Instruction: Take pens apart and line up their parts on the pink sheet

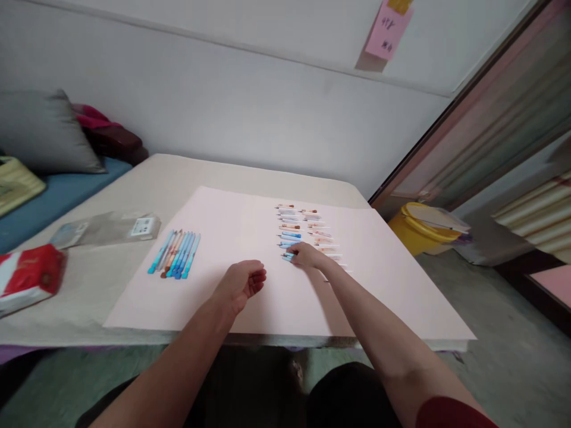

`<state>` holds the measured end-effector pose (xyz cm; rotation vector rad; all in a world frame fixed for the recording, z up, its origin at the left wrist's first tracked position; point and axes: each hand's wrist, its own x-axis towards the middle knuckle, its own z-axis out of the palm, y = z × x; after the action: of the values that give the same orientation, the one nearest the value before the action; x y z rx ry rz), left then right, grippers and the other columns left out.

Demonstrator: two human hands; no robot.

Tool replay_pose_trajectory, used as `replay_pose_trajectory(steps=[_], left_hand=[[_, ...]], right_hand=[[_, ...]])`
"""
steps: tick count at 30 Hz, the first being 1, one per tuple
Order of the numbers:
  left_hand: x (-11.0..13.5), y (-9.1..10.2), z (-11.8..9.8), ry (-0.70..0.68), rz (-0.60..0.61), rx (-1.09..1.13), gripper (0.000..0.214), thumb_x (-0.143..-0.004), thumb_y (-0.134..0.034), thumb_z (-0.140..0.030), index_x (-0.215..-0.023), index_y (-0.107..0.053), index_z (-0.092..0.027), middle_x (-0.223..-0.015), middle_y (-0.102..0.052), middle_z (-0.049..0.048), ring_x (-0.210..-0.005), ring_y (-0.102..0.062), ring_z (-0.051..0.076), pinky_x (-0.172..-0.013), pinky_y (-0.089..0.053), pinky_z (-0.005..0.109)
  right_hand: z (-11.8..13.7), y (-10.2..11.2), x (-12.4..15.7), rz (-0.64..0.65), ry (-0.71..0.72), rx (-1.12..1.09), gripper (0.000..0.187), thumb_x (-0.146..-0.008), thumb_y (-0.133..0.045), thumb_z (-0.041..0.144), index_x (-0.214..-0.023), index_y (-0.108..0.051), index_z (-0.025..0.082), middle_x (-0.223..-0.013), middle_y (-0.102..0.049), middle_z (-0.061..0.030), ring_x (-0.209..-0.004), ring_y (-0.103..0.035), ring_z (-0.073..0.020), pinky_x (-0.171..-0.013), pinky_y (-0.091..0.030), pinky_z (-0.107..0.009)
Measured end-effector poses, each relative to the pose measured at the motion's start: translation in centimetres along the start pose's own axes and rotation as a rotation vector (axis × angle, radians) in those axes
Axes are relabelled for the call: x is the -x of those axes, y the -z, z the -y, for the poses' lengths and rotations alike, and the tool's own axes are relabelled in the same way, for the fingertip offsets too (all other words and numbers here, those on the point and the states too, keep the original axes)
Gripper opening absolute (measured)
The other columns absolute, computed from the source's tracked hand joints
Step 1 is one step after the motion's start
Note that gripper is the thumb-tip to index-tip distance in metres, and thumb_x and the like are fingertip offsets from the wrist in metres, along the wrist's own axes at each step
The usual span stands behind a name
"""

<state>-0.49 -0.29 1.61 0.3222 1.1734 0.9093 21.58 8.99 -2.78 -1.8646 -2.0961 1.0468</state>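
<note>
My right hand [304, 255] reaches over the large pale pink sheet [241, 226], its fingers closed on a small blue pen part [288, 257] at the near end of a column. My left hand [243, 280] hovers over the middle of the sheet, fingers loosely curled in, nothing visible in them. Farther along that column lie a blue pen part [291, 235] and a brown-topped pen part [291, 226]. Beside it runs a second column of pale pen pieces [322, 234], partly hidden by my right hand and forearm. Several blue and brown pens [176, 254] lie side by side at left.
A clear plastic bag [111, 227] and a red-and-white tissue pack [33, 276] lie on the table's left part. A wall stands behind the table, with a pink note [388, 30] on it. Right of the table is a yellow bucket [413, 232].
</note>
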Motion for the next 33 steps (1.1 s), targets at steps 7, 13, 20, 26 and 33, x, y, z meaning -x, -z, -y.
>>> replay_pose_trajectory(steps=[7, 13, 20, 26, 33], left_hand=[[0.0, 0.1, -0.1, -0.006, 0.018, 0.020, 0.016, -0.063, -0.069, -0.017, -0.074, -0.059, -0.011, -0.064, -0.062, 0.0046, -0.055, -0.058, 0.010, -0.050, -0.045, 0.020], [0.5, 0.4, -0.6, -0.024, 0.034, 0.047, 0.017, -0.064, -0.069, -0.016, -0.076, -0.059, -0.011, -0.064, -0.063, 0.0043, -0.054, -0.058, 0.010, -0.050, -0.046, 0.020], [1.2, 0.6, -1.0, -0.029, 0.061, 0.049, 0.016, -0.064, -0.069, -0.016, -0.076, -0.059, -0.010, -0.066, -0.063, 0.0050, -0.054, -0.058, 0.009, -0.049, -0.046, 0.019], [1.4, 1.1, -1.1, -0.032, 0.077, 0.064, 0.015, -0.066, -0.068, -0.016, -0.076, -0.060, -0.010, -0.066, -0.063, 0.0052, -0.054, -0.058, 0.010, -0.050, -0.047, 0.019], [1.3, 1.3, -1.6, -0.033, 0.070, 0.084, 0.015, -0.065, -0.068, -0.015, -0.077, -0.059, -0.011, -0.065, -0.063, 0.0047, -0.053, -0.059, 0.010, -0.050, -0.047, 0.019]], right_hand=[[0.5, -0.4, 0.0, -0.056, 0.011, 0.260, 0.024, -0.063, -0.055, 0.013, -0.085, -0.065, 0.019, -0.082, -0.063, 0.0000, -0.076, -0.053, -0.0143, -0.062, -0.034, -0.019], [0.4, -1.0, 1.4, -0.074, 0.000, 0.475, 0.021, -0.069, -0.054, 0.015, -0.087, -0.064, 0.021, -0.088, -0.063, -0.0029, -0.079, -0.055, -0.0158, -0.063, -0.034, -0.021], [0.4, -2.0, 3.4, -0.122, -0.075, 0.669, 0.025, -0.084, -0.043, 0.022, -0.103, -0.060, 0.023, -0.103, -0.058, -0.0091, -0.091, -0.055, -0.0212, -0.069, -0.038, -0.028], [0.7, -2.5, 3.3, -0.142, -0.059, 0.729, 0.028, -0.087, -0.041, 0.021, -0.109, -0.056, 0.026, -0.105, -0.057, -0.0080, -0.094, -0.053, -0.0212, -0.068, -0.038, -0.028], [1.1, -2.3, 2.5, -0.163, -0.048, 0.732, 0.030, -0.088, -0.039, 0.023, -0.114, -0.055, 0.026, -0.107, -0.057, -0.0086, -0.097, -0.052, -0.0215, -0.071, -0.038, -0.029]])
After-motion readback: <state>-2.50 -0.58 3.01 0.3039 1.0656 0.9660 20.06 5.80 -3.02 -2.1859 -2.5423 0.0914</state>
